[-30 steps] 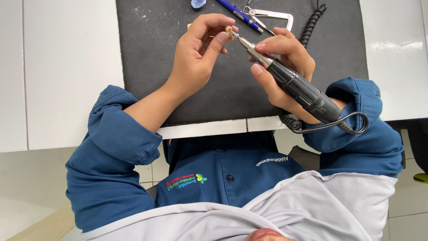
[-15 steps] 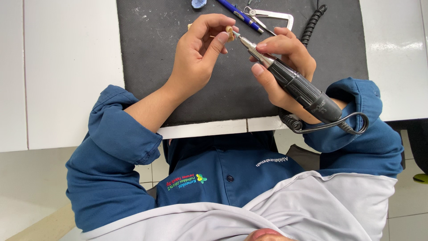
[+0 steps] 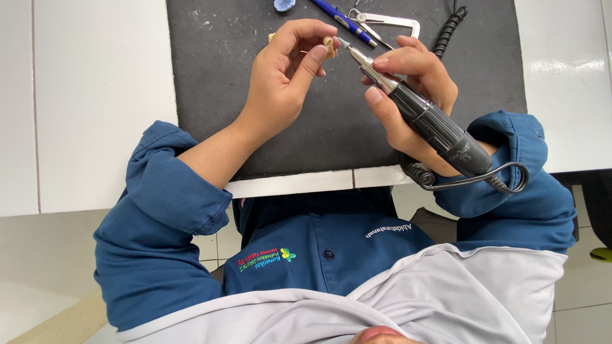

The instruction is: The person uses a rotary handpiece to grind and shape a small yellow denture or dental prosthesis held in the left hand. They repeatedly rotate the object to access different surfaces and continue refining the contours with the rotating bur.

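Left hand [image 3: 280,89]: fingers pinched shut on a small tan piece [image 3: 329,44].
Right hand [image 3: 408,95]: fingers wrapped tight around the black grinding tool [image 3: 433,124].
Tool tip: touching the tan piece, above the dark mat [image 3: 217,83].

White bench [image 3: 95,95] bears dark mat [image 3: 223,76], perhaps foam.

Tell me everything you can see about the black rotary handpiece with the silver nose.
The black rotary handpiece is a slim cylinder with a silver metal nose and a small pale tip at the little tan piece pinched in the left hand. The right hand grips it pen-like, tilted over the dark grey mat. A coiled black cord loops from its rear.
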